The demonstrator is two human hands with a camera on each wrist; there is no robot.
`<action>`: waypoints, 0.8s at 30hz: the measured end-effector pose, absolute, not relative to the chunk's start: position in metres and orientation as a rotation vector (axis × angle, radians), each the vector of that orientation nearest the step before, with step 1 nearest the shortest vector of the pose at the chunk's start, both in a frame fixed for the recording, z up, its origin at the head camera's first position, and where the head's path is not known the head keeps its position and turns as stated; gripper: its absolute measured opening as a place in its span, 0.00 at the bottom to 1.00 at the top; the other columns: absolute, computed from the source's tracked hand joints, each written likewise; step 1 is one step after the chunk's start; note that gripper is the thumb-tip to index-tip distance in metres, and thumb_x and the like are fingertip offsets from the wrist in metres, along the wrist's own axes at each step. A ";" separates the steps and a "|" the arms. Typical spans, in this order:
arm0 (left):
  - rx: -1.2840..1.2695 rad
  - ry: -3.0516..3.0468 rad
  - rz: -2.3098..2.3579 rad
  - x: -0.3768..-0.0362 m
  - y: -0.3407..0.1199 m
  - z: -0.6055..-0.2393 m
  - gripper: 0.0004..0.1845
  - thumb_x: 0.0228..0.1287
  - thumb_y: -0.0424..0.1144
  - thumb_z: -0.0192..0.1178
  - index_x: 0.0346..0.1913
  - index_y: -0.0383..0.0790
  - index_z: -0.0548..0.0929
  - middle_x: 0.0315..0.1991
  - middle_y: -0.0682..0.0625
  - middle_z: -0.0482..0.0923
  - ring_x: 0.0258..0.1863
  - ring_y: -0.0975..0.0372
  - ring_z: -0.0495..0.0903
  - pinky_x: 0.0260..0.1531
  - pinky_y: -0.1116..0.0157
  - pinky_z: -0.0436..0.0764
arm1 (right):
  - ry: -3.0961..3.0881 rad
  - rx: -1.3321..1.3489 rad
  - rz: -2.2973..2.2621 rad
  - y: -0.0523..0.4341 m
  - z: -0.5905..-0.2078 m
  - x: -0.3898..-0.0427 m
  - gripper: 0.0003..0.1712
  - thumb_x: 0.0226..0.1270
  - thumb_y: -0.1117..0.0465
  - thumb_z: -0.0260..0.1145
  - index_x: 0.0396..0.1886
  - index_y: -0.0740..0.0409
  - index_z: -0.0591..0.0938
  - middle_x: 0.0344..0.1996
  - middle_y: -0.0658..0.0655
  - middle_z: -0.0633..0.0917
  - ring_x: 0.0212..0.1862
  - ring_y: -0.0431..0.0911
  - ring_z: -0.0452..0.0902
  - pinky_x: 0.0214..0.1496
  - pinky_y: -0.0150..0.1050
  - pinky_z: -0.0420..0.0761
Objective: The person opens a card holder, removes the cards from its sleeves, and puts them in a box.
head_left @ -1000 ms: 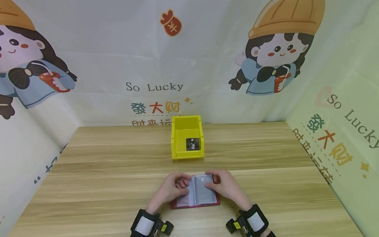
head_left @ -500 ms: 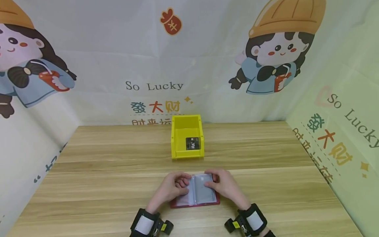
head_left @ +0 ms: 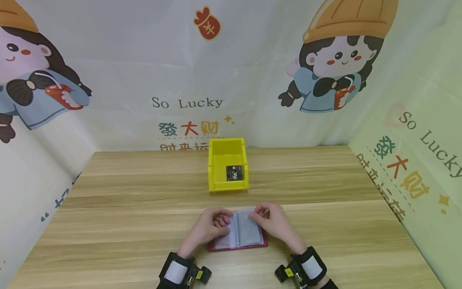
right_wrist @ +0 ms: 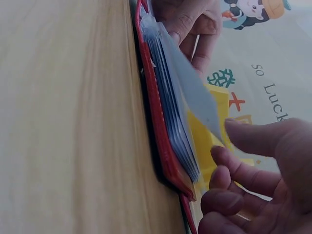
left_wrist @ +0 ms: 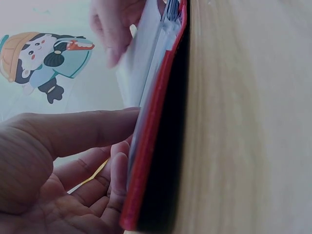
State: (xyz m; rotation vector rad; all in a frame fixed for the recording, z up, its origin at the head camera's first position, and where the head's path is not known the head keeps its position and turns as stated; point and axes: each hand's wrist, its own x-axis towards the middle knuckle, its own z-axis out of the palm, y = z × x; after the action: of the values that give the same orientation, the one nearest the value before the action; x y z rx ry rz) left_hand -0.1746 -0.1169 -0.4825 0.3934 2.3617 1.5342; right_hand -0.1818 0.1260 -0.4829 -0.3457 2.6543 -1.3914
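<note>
We wear bare hands, left hand [head_left: 207,226] and right hand [head_left: 276,220], with matching gear. Left wristband [head_left: 167,265]: wide, black; left white patch [head_left: 176,272], roughly rectangular; stubby left black housing [head_left: 206,275], left yellow label [head_left: 199,274] beside it. Right wristband [head_left: 308,253]: same build, right white patch [head_left: 312,268], right black housing [head_left: 280,273], right yellow label [head_left: 288,272]. Dark cuff [head_left: 330,285] farther up our right forearm.

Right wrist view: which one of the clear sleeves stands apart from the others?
The sleeve whose corner is between thumb and finger of the right hand; the other sleeves lie stacked close to the red cover.
</note>
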 end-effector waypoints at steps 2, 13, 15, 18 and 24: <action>0.395 2.369 1.532 -0.175 -0.117 -0.482 0.18 0.61 0.23 0.69 0.55 0.25 0.83 0.39 0.42 0.83 0.34 0.61 0.76 0.36 0.72 0.76 | 2.620 -0.394 -1.420 0.127 -0.482 -0.182 0.10 0.75 0.60 0.69 0.35 0.61 0.88 0.26 0.49 0.81 0.29 0.39 0.72 0.30 0.30 0.70; 0.454 2.447 1.536 -0.178 -0.118 -0.485 0.14 0.79 0.36 0.58 0.51 0.29 0.88 0.38 0.40 0.88 0.34 0.66 0.78 0.36 0.71 0.76 | 2.310 -0.530 -1.611 0.124 -0.481 -0.178 0.28 0.88 0.56 0.49 0.31 0.70 0.83 0.20 0.52 0.76 0.20 0.35 0.66 0.26 0.29 0.66; 0.429 2.420 1.562 -0.178 -0.117 -0.485 0.16 0.81 0.38 0.55 0.51 0.28 0.88 0.36 0.40 0.88 0.34 0.66 0.77 0.37 0.71 0.76 | 2.303 -0.542 -1.610 0.121 -0.482 -0.178 0.28 0.89 0.56 0.48 0.34 0.71 0.84 0.21 0.56 0.78 0.20 0.35 0.66 0.26 0.29 0.66; 0.382 2.386 1.593 -0.178 -0.116 -0.483 0.19 0.83 0.41 0.53 0.50 0.27 0.87 0.36 0.40 0.88 0.35 0.65 0.78 0.39 0.70 0.78 | 2.312 -0.557 -1.586 0.118 -0.483 -0.177 0.29 0.89 0.55 0.47 0.39 0.71 0.87 0.25 0.59 0.81 0.21 0.36 0.68 0.27 0.29 0.67; 0.234 2.400 1.602 -0.178 -0.113 -0.481 0.23 0.83 0.48 0.54 0.44 0.31 0.89 0.33 0.43 0.87 0.33 0.63 0.79 0.38 0.67 0.78 | 2.380 -0.651 -1.463 0.114 -0.486 -0.178 0.29 0.89 0.53 0.47 0.46 0.65 0.91 0.27 0.57 0.84 0.27 0.37 0.72 0.33 0.30 0.69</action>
State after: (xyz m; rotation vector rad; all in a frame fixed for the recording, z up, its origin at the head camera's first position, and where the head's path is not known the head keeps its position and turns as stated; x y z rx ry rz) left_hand -0.1776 -0.1132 -0.4810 0.2340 2.4003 1.6025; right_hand -0.1783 0.1141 -0.4860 -0.6513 2.3805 -1.4634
